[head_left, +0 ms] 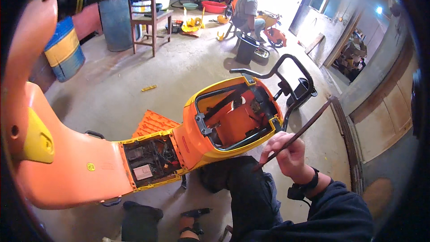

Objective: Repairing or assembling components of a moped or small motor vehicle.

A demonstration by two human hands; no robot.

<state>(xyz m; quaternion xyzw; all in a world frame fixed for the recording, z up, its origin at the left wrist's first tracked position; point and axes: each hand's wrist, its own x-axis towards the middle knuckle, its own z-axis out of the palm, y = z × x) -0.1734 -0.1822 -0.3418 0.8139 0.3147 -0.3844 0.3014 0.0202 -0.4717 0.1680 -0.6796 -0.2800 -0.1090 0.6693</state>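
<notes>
My right hand (289,154) is closed around a long, thin, dark brown rod (309,124), which slants up to the right beside the scooter's rear end. The orange and yellow scooter (80,166) stands before me, its seat off. Inside the open seat bay (235,116) are an orange inner part and black frame tubes. Wiring shows in the uncovered floorboard compartment (152,157). Low in the picture, my left hand (190,223) is closed on a black pistol-shaped tool (197,213), whose exact kind I cannot make out. The black tubular rear rack (309,80) juts out near my right hand.
An orange ribbed panel (154,124) lies on the floor behind the scooter, with a small yellow piece (148,88) farther off. A seated person (247,11) is beside another scooter and a black bucket (246,49). A chair (151,18) and drums (65,51) stand far left.
</notes>
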